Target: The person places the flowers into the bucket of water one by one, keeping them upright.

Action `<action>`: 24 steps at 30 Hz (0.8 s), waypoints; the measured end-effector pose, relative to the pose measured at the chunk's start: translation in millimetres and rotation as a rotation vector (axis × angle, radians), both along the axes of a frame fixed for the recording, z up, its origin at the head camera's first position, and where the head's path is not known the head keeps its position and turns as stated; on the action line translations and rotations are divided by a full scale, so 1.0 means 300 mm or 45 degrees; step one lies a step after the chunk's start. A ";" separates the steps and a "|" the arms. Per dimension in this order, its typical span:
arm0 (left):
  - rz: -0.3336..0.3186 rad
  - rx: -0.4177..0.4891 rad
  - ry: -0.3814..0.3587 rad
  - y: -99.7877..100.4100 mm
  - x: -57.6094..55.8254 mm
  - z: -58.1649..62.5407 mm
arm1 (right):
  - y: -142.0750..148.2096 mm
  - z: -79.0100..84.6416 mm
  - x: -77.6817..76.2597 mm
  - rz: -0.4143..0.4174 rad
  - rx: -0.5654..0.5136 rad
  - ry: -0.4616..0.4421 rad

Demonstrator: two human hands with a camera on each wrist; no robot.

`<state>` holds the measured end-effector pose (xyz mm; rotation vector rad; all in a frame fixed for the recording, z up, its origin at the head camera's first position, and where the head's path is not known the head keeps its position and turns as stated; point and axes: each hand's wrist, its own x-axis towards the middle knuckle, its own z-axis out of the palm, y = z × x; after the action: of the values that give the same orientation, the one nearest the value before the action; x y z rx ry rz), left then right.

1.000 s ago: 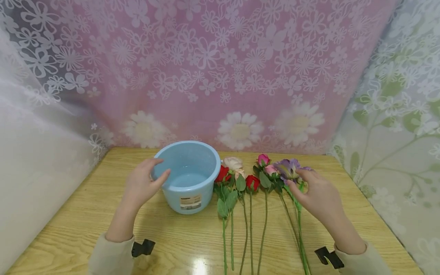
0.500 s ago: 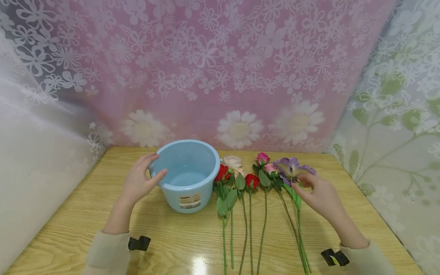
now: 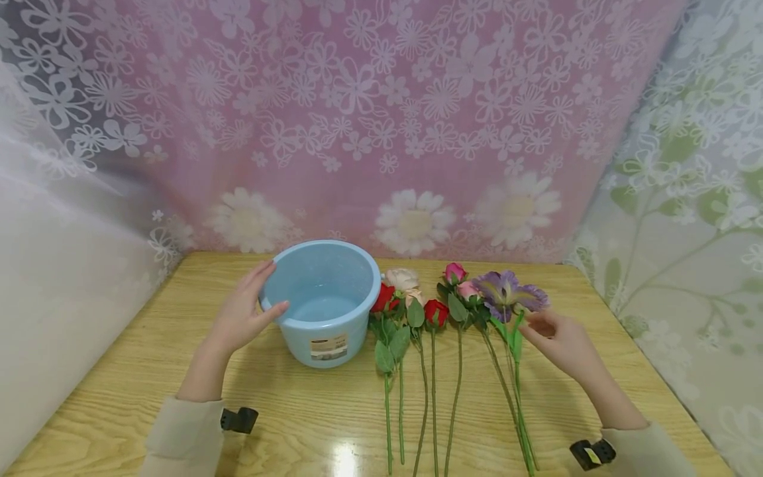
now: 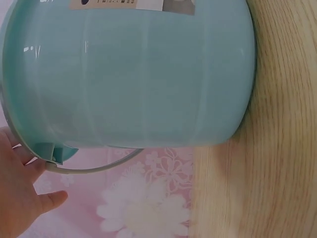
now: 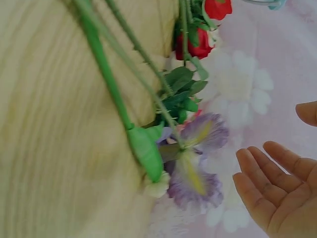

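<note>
Purple flower (image 3: pixel 503 291) lies less covered, the right fingers (image 5: pixel 287 158) having drawn back.

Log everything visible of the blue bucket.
The light blue bucket looks like glossy plastic: round, open-topped, with a thick rim, a printed label and a thin handle hanging down its side. It stands upright on the wood-grain table, left of the roses. The left hand appears to touch it near the rim.
</note>
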<state>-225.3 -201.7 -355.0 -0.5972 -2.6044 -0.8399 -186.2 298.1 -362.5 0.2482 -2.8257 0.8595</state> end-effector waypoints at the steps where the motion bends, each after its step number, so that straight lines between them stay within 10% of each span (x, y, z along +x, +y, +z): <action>1: -0.008 -0.004 -0.006 0.000 0.000 0.000 | 0.005 -0.006 -0.002 -0.001 -0.007 -0.013; 24: -0.062 -0.071 -0.028 0.008 -0.004 -0.010 | 0.042 -0.141 -0.033 0.016 -0.442 -0.487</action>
<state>-226.5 -199.4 -358.1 -0.6725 -2.6505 -0.7955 -196.1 310.7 -404.8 0.0549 -2.9331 1.5203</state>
